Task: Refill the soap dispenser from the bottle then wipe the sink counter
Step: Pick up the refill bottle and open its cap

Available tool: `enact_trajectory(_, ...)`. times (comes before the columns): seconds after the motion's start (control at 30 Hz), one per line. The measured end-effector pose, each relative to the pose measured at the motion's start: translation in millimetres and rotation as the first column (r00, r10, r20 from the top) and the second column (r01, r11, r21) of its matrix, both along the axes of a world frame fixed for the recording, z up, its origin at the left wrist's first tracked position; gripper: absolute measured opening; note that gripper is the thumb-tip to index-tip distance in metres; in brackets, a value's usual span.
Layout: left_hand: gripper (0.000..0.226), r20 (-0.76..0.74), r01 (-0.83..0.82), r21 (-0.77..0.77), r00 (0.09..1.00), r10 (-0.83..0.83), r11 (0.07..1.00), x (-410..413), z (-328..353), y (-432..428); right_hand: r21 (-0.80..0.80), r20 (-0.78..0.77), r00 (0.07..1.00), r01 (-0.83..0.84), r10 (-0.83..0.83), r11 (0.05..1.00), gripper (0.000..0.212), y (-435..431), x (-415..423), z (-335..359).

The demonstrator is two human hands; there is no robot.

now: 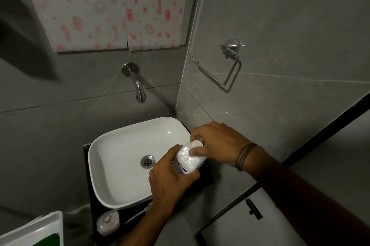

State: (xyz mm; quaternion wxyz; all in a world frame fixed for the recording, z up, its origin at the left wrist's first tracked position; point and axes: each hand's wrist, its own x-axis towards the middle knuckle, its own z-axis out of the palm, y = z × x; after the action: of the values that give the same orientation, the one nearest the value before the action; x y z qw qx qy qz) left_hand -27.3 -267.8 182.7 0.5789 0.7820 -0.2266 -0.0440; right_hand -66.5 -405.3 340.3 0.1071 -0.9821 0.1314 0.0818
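Observation:
A white plastic refill bottle (189,159) is held over the right edge of the white basin (112,165). My left hand (170,177) grips the bottle's body from below. My right hand (214,141) has its fingers closed around the bottle's white cap (196,143). A small clear soap dispenser (108,222) stands on the dark counter (128,217) in front of the basin, its pump head not visible.
A chrome wall tap (138,85) points down over the basin, whose drain (147,161) sits in the middle. An empty chrome paper holder (222,67) hangs on the right wall. A white and green object (40,231) sits at lower left. A cabinet handle (253,208) is at lower right.

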Motion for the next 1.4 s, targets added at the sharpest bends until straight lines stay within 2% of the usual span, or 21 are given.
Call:
enact_trajectory(0.07,0.066,0.019,-0.018,-0.004,1.0,0.018,1.0,1,-1,-3,0.062,0.016,1.0,-0.023,0.022,0.998,0.039,-3,-2,-2)
enact_trajectory(0.13,0.063,0.02,-0.015,-0.009,1.0,0.015,1.0,3,0,-1,0.139,0.066,0.998,-0.015,0.006,0.99,0.048,-4,-5,-2)
enact_trajectory(0.23,0.073,0.047,-0.003,0.029,0.999,0.002,1.0,5,4,3,0.005,0.049,0.998,0.029,-0.029,1.0,0.046,-5,0,0)
enact_trajectory(0.3,0.075,0.047,-0.003,0.03,0.999,0.002,1.0,5,5,3,0.014,0.041,0.999,0.021,-0.021,1.0,0.036,-5,1,-1)
enact_trajectory(0.4,0.073,0.029,-0.006,-0.005,1.0,0.007,1.0,6,2,1,0.098,0.091,0.996,0.009,-0.018,0.995,0.06,-3,-1,-1)
enact_trajectory(0.47,0.072,0.04,-0.008,-0.007,0.999,0.008,1.0,6,1,1,-0.001,0.084,0.995,0.054,-0.053,0.999,0.064,-2,0,-2)
enact_trajectory(0.57,0.076,0.048,-0.001,-0.007,0.999,0.001,1.0,6,-1,-2,-0.1,0.085,0.996,0.011,-0.002,0.995,0.042,-1,1,-6)
enact_trajectory(0.6,0.075,0.038,0.001,-0.014,0.999,0.0,1.0,7,-2,-2,-0.079,0.138,0.99,-0.012,0.023,0.997,0.038,-1,-2,-6)
enact_trajectory(0.67,0.074,0.037,0.003,-0.004,0.999,-0.003,1.0,10,-5,-2,0.003,0.347,0.938,-0.012,0.01,1.0,0.038,-3,-12,-9)
enact_trajectory(0.73,0.074,0.063,-0.005,0.036,0.998,0.003,0.999,12,-10,1,0.159,0.527,0.838,0.067,-0.142,0.985,0.041,-10,-27,-19)
enact_trajectory(0.77,0.073,0.069,-0.006,0.049,0.998,0.003,0.999,13,-14,3,0.271,0.552,0.791,0.13,-0.264,0.954,0.042,-15,-36,-30)
enact_trajectory(0.83,0.075,0.054,0.005,0.054,0.998,-0.008,0.999,12,-22,7,0.447,0.49,0.723,0.272,-0.487,0.852,0.036,-24,-51,-69)
enact_trajectory(0.93,0.074,0.012,0.037,0.065,0.999,-0.038,0.997,10,-43,13,0.605,0.245,0.682,0.448,-0.689,0.658,0.033,-26,-61,-146)
enact_trajectory(1.1,0.074,0.0,0.08,0.117,0.997,-0.08,0.99,6,-71,21,0.7,-0.095,0.54,0.633,-0.836,0.33,0.033,-19,-48,-239)
enact_trajectory(1.13,0.073,-0.004,0.082,0.112,0.997,-0.083,0.99,6,-75,23,0.746,-0.164,0.462,0.636,-0.872,0.197,0.029,-19,-43,-248)
enact_trajectory(1.2,0.072,0.005,0.071,0.101,0.997,-0.072,0.992,8,-81,26,0.799,-0.246,0.362,0.601,-0.899,0.024,0.019,-17,-31,-258)
enact_trajectory(1.23,0.071,0.012,0.063,0.097,0.998,-0.064,0.993,9,-82,27,0.808,-0.263,0.341,0.588,-0.903,-0.013,0.017,-14,-27,-265)
enact_trajectory(1.27,0.071,0.018,0.051,0.093,0.998,-0.053,0.994,10,-83,27,0.832,-0.32,0.311,0.544,-0.895,-0.109,0.016,-10,-22,-271)
enact_trajectory(1.3,0.07,0.023,0.038,0.089,0.999,-0.04,0.995,10,-82,28,0.842,-0.301,0.344,0.534,-0.889,-0.078,0.017,-3,-19,-275)
enact_trajectory(1.37,0.069,0.023,0.017,0.084,1.0,-0.019,0.996,9,-81,28,0.805,-0.248,0.446,0.589,-0.86,0.073,0.033,4,-16,-292)
enact_trajectory(1.4,0.069,0.02,0.016,0.078,1.0,-0.018,0.997,9,-81,27,0.802,-0.266,0.441,0.594,-0.857,0.057,0.033,7,-15,-299)
